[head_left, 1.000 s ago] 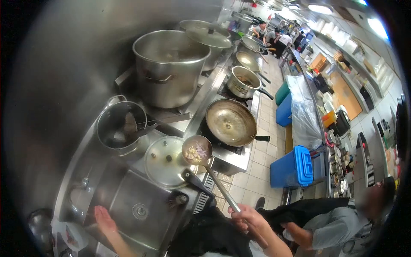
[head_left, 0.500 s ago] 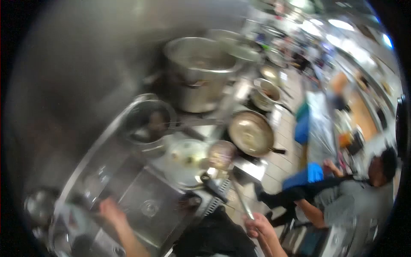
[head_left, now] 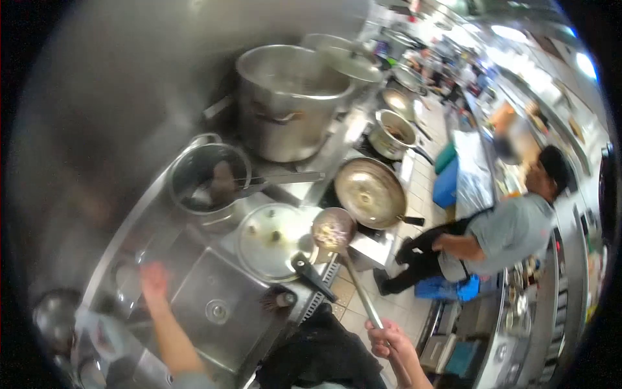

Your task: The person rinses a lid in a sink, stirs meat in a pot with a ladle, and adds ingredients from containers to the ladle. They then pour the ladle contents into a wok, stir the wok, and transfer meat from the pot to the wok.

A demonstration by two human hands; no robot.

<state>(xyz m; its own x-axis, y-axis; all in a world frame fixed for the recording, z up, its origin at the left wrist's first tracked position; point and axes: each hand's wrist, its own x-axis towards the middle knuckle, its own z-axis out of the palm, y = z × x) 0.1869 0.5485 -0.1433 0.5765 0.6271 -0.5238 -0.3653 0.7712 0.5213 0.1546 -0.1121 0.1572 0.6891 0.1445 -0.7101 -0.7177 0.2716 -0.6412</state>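
Note:
My right hand grips the long metal handle of a ladle, whose bowl holds pale, chunky food. The bowl appears in front of a wide frying pan and beside a round metal lid with black knobs. Over the left part of a steel sink is my left hand, its fingers smeared by motion. Beyond the sink, a smaller pot contains something dark, and a utensil handle rests across its rim.
Behind these stands a large stockpot. A saucepan sits farther along the stove. A brush lies at the sink's right edge. To my right, a person in a grey shirt stands in the aisle near a blue bin.
The ladle bowl shows sharper, farther left of the frying pan's handle. My left hand has risen slightly in view. The other person has shifted upward in view and turned.

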